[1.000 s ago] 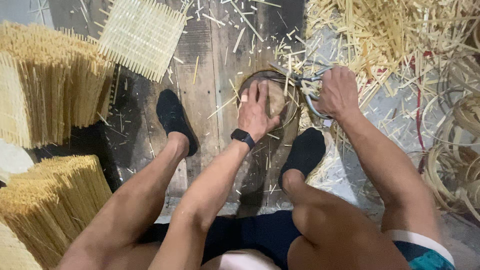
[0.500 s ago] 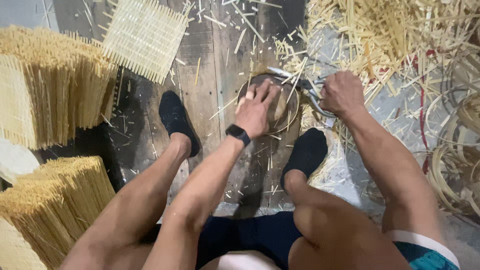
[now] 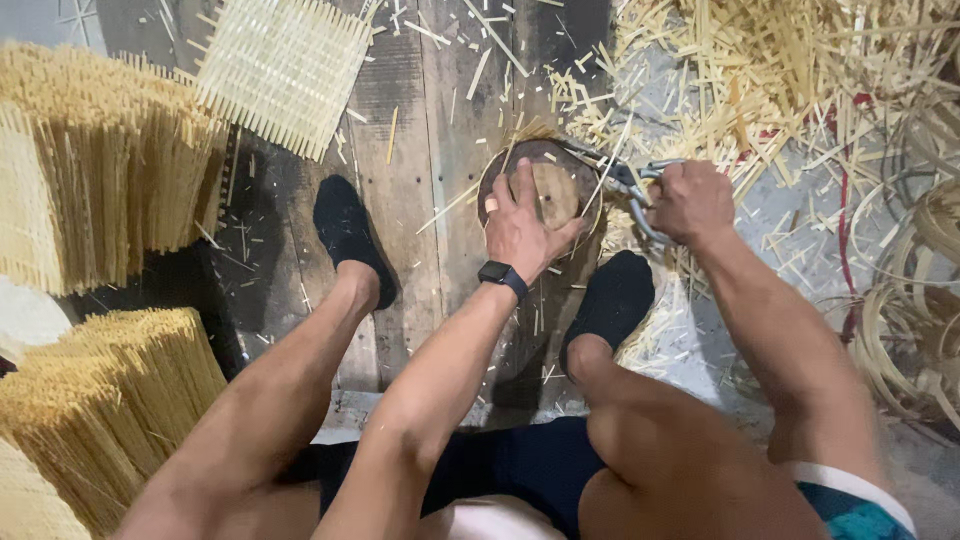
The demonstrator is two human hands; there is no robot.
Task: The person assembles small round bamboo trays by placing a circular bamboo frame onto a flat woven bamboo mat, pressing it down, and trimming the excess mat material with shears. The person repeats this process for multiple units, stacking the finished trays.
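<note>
Bamboo strips lie under our left hand (image 3: 522, 225), pressed flat on a round wooden block (image 3: 545, 185) to keep them steady. Just right, our right hand (image 3: 690, 200) grips shears (image 3: 625, 180) closed. Beyond lies a woven mat (image 3: 285, 65).

Even overhead light, soft shadows, sharp
</note>
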